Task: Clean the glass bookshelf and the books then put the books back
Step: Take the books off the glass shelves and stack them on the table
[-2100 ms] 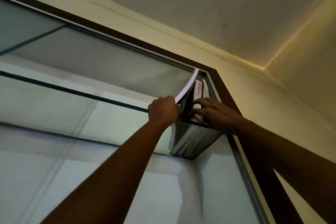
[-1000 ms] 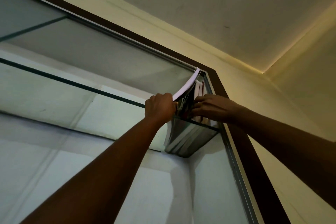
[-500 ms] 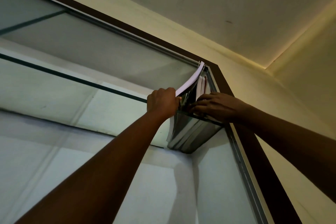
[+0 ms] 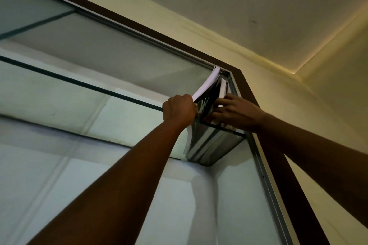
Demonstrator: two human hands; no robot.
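I look up at the top glass shelf [image 4: 123,98] of the bookshelf. A few books [image 4: 211,143] stand at its far right end, against the brown frame [image 4: 247,89]; their bottoms show through the glass. My left hand [image 4: 178,110] grips the outermost book [image 4: 206,84], a thin white one whose top bends up to the frame's top rail. My right hand [image 4: 235,113] lies with straight fingers on the front edges of the other books, pressing them toward the right side.
A second glass shelf edge [image 4: 59,128] runs lower at the left. The white tiled back wall [image 4: 99,185] shows through the glass. The yellowish ceiling [image 4: 219,6] and side wall [image 4: 338,85] close in at the upper right.
Both hands have stayed at the books. The white book's top has slid up against the top rail, and my right fingers have shifted slightly along the book edges. The camera has tilted a little.
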